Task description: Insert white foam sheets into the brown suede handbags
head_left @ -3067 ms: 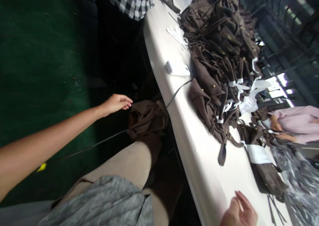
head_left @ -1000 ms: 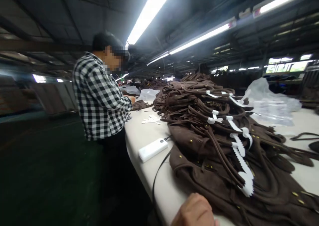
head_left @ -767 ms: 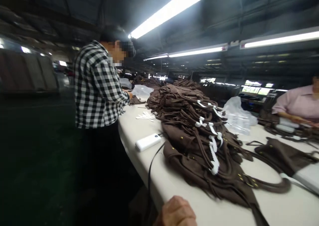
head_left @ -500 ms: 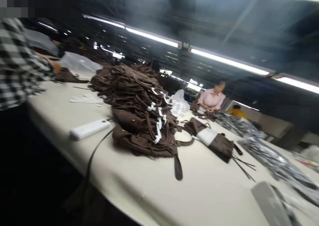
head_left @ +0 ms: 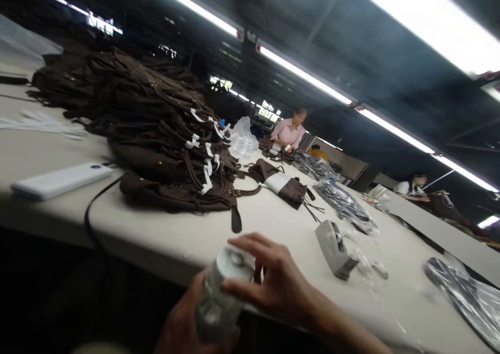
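At the table's front edge, my left hand is wrapped round a clear, blurred container with a pale round top. My right hand reaches over that top from the right, thumb and fingers curved apart at its rim; whether it grips the lid is unclear. Behind the hands lies a tall heap of dark brown bags with white strips tied on their handles. A single brown bag with a white band sits right of the heap.
The cream table bears a white power bank with a black cable, a grey tape dispenser and plastic-wrapped items. White strips lie at the left. A person in a pink shirt is at the far side.
Both my hands and the clear container have come into view at the bottom. The view has swung right, so the heap appears further left and the checked-shirt person is out of view.
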A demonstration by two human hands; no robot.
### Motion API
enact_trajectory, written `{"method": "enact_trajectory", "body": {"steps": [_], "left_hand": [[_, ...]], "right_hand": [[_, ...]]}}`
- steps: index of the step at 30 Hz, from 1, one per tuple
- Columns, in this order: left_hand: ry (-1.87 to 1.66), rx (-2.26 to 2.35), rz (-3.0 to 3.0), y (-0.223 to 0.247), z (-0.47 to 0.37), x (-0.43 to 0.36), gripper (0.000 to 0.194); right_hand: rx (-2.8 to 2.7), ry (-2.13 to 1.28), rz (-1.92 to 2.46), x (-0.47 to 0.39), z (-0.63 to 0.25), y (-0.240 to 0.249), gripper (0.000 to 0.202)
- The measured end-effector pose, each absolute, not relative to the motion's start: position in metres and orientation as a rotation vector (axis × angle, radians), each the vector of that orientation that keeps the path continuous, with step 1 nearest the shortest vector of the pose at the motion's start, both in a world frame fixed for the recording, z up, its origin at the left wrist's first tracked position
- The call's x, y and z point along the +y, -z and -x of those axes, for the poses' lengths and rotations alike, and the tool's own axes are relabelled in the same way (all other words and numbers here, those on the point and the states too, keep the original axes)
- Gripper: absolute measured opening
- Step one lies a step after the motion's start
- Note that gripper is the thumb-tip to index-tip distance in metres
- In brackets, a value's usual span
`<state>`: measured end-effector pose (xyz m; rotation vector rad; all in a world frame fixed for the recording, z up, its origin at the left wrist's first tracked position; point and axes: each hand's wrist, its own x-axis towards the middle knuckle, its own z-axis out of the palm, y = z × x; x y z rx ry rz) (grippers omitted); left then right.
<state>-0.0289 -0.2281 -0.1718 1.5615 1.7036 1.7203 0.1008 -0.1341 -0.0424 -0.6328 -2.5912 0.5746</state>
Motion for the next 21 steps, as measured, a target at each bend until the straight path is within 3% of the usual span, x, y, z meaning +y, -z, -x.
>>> {"method": "enact_trajectory", "body": {"steps": [4, 11, 17, 21], "left_hand": [[-1.713, 1.878, -1.524, 0.135, 0.040, -0.215, 0.076], [-1.947, 2.285, -1.606, 0.105, 0.050, -0.193, 0.074], [-1.971, 2.299, -1.455, 0.112, 0.064, -0.191, 0.077], [-1.847, 1.891, -1.354, 0.118, 0.076, -0.199, 0.071]], "right_hand": [[-2.389, -0.115, 0.716, -0.138, -0.083, -0.008, 0.042], [-2.567, 0.286, 0.936, -0.149, -0.036, -0.037, 0.065], [-2.585, 0.235, 0.811, -0.140, -0.013, -0.028, 0.049], [-2.656, 0.068, 0.638, -0.134, -0.009, -0.023, 0.038]]}}
